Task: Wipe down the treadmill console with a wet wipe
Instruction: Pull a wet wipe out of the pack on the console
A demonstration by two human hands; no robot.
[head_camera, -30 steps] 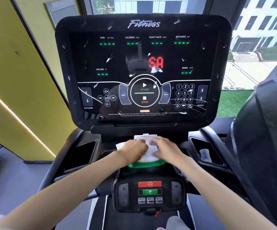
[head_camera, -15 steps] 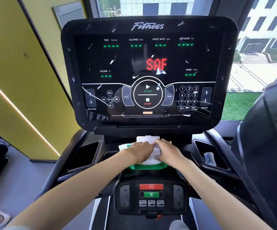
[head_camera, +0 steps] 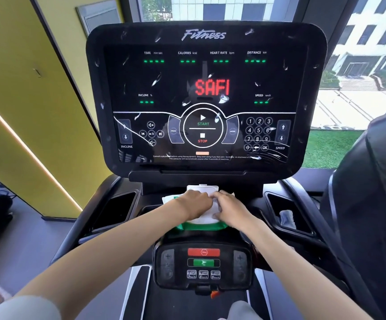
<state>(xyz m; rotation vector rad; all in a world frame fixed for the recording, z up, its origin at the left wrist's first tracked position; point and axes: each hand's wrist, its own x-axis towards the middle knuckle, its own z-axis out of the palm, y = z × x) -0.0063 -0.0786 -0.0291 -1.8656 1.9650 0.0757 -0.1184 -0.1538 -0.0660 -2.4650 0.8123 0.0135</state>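
A yellow wall (head_camera: 25,100) is filling the left of the frame. In the centre the treadmill console (head_camera: 205,98) is facing the camera, its long axis running left to right. Its screen is showing the red letters SAFI and carrying pale flecks and streaks (thickest toward the lower right corner).

Just below it, in the lower centre, the wet wipe pack (head_camera: 199,221) is lying flat on the ledge. Its long side is also running left to right, its green edge is pointing toward the viewer, and its white flap (head_camera: 201,188) is standing open toward the console.

The left hand (head_camera: 195,202) is lying over the pack's left half, fingers curling down and holding it. The right hand (head_camera: 230,210) is meeting it fingertip to fingertip, its fingers bending onto the white top; whether they are pinching a wipe I cannot tell.

Under the hands a small control panel (head_camera: 203,262) is sitting. Further right, something pale and crumpled (head_camera: 286,217) is lying in a side pocket (head_camera: 277,202), and a window (head_camera: 360,65) is filling the upper right.
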